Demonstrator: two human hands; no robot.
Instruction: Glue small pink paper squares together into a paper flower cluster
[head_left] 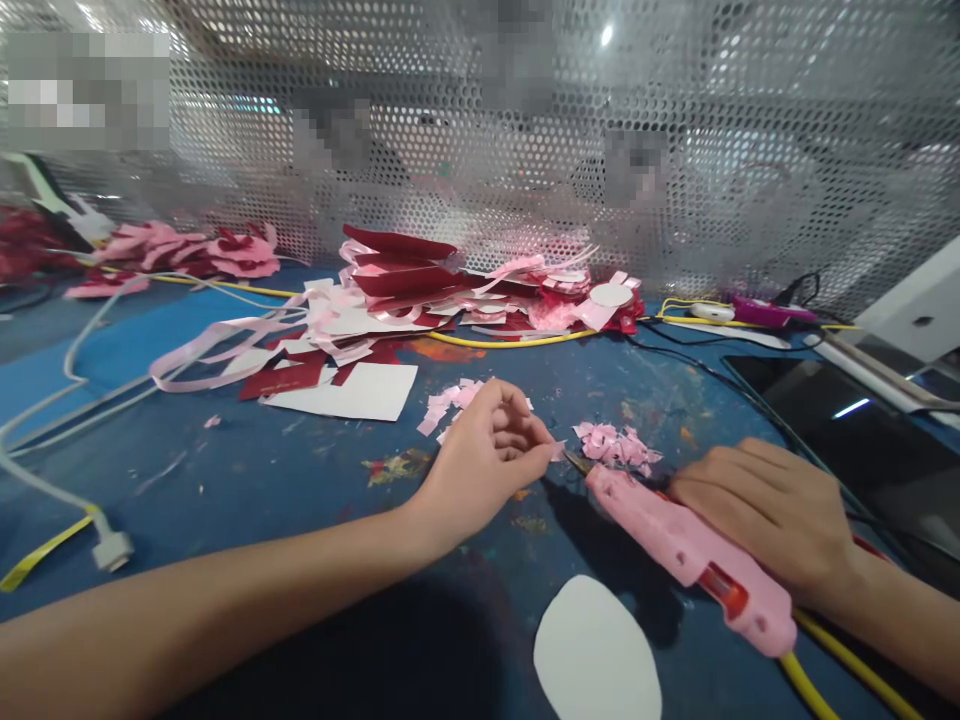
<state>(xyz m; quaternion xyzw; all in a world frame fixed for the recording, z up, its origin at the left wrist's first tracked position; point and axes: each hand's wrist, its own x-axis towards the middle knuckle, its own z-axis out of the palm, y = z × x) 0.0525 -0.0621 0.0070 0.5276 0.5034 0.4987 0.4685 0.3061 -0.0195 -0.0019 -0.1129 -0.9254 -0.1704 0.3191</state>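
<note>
Between the thumb and fingers of my left hand [499,450] is a small pink ribbon piece [558,451], pinched at its edge. My right hand [772,510] is wrapped round a pink hot glue gun [675,535], and the metal nozzle [576,461] points at the ribbon piece, touching or very near it. Behind the nozzle lies a small heap of folded pink ribbon bits [616,446]. More cut pink ribbon pieces [450,402] lie behind my left hand, partly hidden by it. A white rounded card [598,655] rests flat at the table's front.
Red, pink and white paper and ribbon scraps [405,300] pile up along the perforated metal screen [465,150]. A dark glass-like panel [862,440] lies at right. A yellow cord [810,685] trails from the glue gun. A white cable plug [112,550] sits at left.
</note>
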